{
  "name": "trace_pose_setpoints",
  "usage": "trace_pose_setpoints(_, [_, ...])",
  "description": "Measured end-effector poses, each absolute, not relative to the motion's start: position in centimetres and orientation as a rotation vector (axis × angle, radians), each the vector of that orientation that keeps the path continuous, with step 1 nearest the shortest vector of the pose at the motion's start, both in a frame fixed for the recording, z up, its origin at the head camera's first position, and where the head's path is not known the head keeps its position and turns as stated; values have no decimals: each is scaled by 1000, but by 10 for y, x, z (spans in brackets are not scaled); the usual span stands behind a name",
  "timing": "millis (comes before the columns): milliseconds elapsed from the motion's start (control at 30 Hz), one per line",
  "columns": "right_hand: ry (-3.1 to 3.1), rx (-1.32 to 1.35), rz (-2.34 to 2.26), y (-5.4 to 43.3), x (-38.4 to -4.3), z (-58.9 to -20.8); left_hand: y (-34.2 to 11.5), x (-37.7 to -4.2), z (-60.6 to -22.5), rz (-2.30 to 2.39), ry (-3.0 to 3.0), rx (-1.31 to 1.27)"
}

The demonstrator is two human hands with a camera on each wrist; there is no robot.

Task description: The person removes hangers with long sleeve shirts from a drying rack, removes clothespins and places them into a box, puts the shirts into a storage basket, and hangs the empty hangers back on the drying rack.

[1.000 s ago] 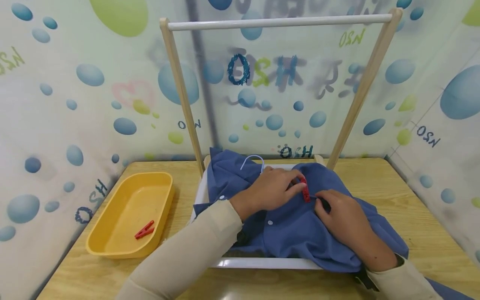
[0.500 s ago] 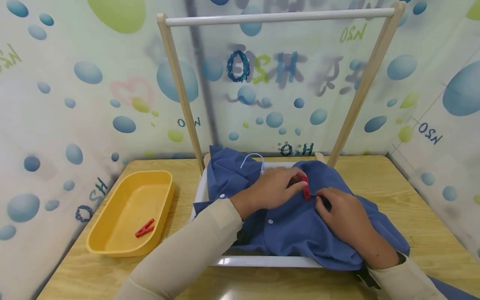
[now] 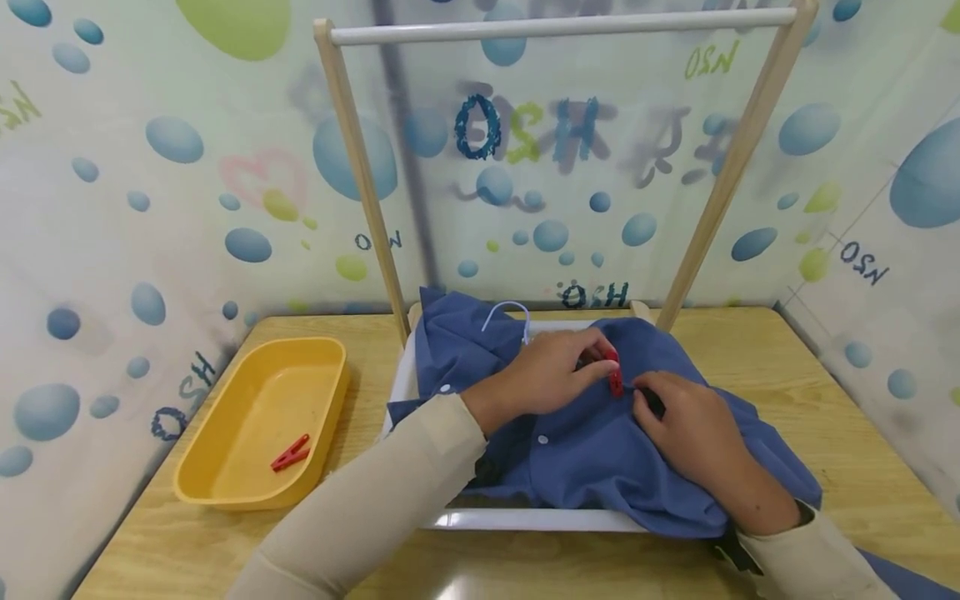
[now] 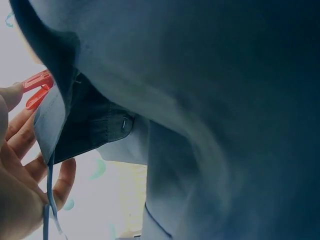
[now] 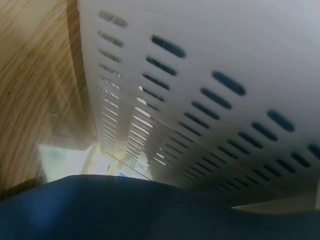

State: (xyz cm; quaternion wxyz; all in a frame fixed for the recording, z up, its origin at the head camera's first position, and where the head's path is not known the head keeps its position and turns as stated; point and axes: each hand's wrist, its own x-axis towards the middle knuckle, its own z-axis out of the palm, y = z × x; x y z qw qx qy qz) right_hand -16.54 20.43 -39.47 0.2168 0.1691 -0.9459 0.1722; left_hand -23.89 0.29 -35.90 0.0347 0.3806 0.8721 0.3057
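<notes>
A blue buttoned shirt [image 3: 585, 454] lies spread over a white slotted rack base. A hanger's curved hook [image 3: 506, 305] pokes out near its top. My left hand [image 3: 551, 371] pinches a red clothespin [image 3: 616, 383] between thumb and fingers. In the left wrist view, the clothespin [image 4: 39, 82] meets the edge of the shirt fabric [image 4: 55, 115]; its exact bite is hard to tell. My right hand [image 3: 690, 425] pinches the shirt just right of the clothespin, thumb and fingertips on a fold. The right wrist view shows mostly the slotted white base [image 5: 190, 105], not the hand.
A yellow tray [image 3: 247, 417] at the left has another red clothespin [image 3: 290, 454] in it. Two wooden posts [image 3: 363, 167] carry a white crossbar [image 3: 562, 27] above the shirt. The wooden table [image 3: 817, 383] meets patterned walls behind and at both sides.
The head view has tilted slightly, so the scene sits a little higher. Both hands keep their holds on the clothespin and shirt, almost still.
</notes>
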Motion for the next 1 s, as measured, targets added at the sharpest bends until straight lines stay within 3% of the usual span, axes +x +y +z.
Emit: trace_pose_setpoints(1000, [-2621,468,478,205,-167,-396,2,-239,-357,1024,2677,1215])
